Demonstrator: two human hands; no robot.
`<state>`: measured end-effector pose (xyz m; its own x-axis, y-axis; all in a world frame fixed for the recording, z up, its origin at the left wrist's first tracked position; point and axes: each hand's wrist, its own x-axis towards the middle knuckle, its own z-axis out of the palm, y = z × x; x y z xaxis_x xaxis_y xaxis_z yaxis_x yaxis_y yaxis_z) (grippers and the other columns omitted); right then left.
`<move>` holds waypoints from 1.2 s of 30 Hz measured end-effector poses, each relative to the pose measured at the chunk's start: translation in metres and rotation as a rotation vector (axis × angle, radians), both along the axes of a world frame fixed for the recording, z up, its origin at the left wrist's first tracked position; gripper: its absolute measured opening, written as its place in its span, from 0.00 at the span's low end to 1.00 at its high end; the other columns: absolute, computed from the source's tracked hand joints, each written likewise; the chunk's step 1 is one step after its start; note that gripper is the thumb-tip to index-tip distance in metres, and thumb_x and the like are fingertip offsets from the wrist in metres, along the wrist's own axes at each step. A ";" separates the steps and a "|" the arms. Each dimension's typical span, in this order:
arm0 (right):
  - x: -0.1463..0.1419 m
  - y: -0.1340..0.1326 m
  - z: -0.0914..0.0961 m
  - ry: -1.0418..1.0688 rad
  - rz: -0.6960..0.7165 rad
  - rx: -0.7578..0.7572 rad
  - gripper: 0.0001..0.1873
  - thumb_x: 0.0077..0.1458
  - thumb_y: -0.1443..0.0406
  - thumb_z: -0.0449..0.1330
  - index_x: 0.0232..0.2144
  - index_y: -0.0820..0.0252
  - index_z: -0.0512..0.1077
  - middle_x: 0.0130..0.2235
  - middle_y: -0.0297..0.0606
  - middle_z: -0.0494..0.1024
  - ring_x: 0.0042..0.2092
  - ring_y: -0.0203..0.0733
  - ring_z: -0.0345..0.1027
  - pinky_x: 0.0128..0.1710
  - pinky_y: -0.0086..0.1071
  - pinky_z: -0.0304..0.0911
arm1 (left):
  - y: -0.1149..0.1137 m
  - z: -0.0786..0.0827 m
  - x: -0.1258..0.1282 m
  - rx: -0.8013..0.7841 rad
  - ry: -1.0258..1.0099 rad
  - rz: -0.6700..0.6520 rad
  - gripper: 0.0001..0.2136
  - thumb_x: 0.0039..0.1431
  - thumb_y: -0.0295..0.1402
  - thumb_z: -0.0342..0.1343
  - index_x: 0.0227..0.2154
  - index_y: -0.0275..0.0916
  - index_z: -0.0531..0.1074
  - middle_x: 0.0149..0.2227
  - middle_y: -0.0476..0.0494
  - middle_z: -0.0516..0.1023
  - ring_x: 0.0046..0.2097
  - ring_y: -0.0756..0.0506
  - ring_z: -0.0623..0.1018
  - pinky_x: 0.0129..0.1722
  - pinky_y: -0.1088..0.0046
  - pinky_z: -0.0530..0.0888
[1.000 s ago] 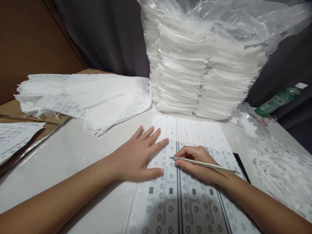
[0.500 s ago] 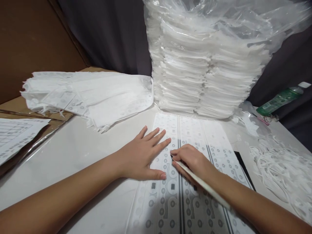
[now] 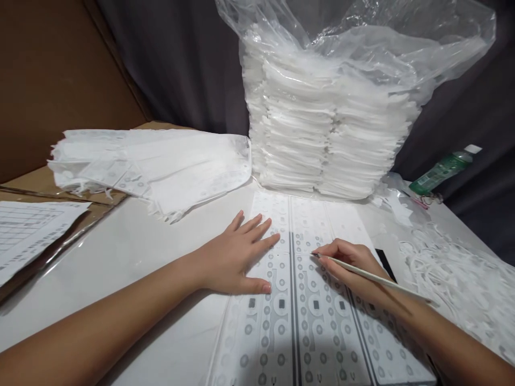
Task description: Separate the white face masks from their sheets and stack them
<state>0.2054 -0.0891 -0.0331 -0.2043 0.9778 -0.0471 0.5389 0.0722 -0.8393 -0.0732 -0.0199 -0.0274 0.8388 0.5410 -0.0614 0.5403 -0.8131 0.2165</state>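
At a white worktable point(image 3: 169, 246), a person leans a spread left hand point(image 3: 237, 257), palm down, on the left side of a printed sheet point(image 3: 317, 321), its fingers wide apart and gripping nothing. The right hand point(image 3: 354, 262) pinches a slim tool point(image 3: 378, 279) close behind its dark tip, the fingers closed around it and the pale handle lying back over the wrist. The step in hand appears to be close work with that point along a cross line on the sheet; the next move likely calls for a steady left palm and a light, guided tip. The sheet lies flat beneath both hands, running out beyond the left fingertips; whether the tip touches it is too fine to tell.
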 end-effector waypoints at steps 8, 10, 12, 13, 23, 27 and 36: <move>0.004 0.007 -0.012 0.099 -0.017 -0.109 0.11 0.55 0.57 0.60 0.33 0.59 0.75 0.36 0.41 0.79 0.33 0.39 0.71 0.29 0.32 0.64 | 0.007 0.005 -0.001 -0.138 -0.091 -0.172 0.31 0.55 0.56 0.53 0.61 0.59 0.58 0.68 0.41 0.45 0.66 0.24 0.48 0.59 0.34 0.45; 0.004 0.008 -0.011 0.103 -0.024 -0.114 0.10 0.54 0.58 0.60 0.33 0.58 0.76 0.36 0.40 0.79 0.33 0.39 0.71 0.29 0.31 0.64 | 0.009 0.004 -0.001 -0.145 -0.103 -0.175 0.31 0.54 0.55 0.55 0.60 0.59 0.59 0.68 0.42 0.44 0.66 0.23 0.48 0.59 0.34 0.46; 0.004 0.008 -0.010 0.101 -0.034 -0.119 0.09 0.54 0.59 0.61 0.33 0.58 0.76 0.36 0.40 0.79 0.33 0.39 0.71 0.30 0.31 0.64 | 0.010 0.003 -0.001 -0.150 -0.106 -0.177 0.31 0.54 0.55 0.55 0.60 0.59 0.59 0.68 0.42 0.43 0.66 0.23 0.47 0.59 0.35 0.46; 0.004 0.008 -0.010 0.100 -0.037 -0.124 0.09 0.54 0.59 0.61 0.33 0.57 0.76 0.36 0.40 0.79 0.34 0.39 0.71 0.30 0.31 0.64 | 0.010 0.004 -0.001 -0.151 -0.101 -0.177 0.30 0.54 0.55 0.55 0.60 0.59 0.58 0.68 0.42 0.43 0.66 0.23 0.47 0.59 0.34 0.47; -0.004 0.008 0.004 0.012 -0.039 -0.180 0.09 0.57 0.59 0.57 0.33 0.57 0.75 0.30 0.38 0.76 0.28 0.37 0.67 0.24 0.30 0.60 | 0.011 -0.004 -0.003 -0.139 -0.070 -0.196 0.38 0.47 0.60 0.57 0.61 0.60 0.56 0.69 0.42 0.41 0.66 0.22 0.42 0.58 0.34 0.47; -0.013 -0.001 0.000 -0.124 0.031 0.036 0.07 0.59 0.64 0.55 0.32 0.56 0.72 0.34 0.41 0.77 0.35 0.43 0.70 0.31 0.36 0.65 | 0.011 -0.003 -0.001 -0.149 -0.043 -0.210 0.38 0.45 0.61 0.57 0.60 0.62 0.57 0.69 0.42 0.40 0.65 0.20 0.39 0.57 0.31 0.45; -0.013 -0.015 -0.016 -0.188 0.052 0.292 0.07 0.62 0.66 0.48 0.33 0.55 0.65 0.42 0.46 0.77 0.50 0.53 0.69 0.49 0.49 0.64 | 0.005 0.016 0.005 -0.228 0.095 -0.127 0.37 0.44 0.61 0.58 0.58 0.60 0.62 0.68 0.37 0.41 0.65 0.21 0.37 0.56 0.30 0.43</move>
<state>0.1921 -0.1037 -0.0487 -0.2684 0.9440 0.1919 0.6716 0.3262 -0.6652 -0.0683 -0.0154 -0.0117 0.8837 0.3946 -0.2517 0.4636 -0.8117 0.3552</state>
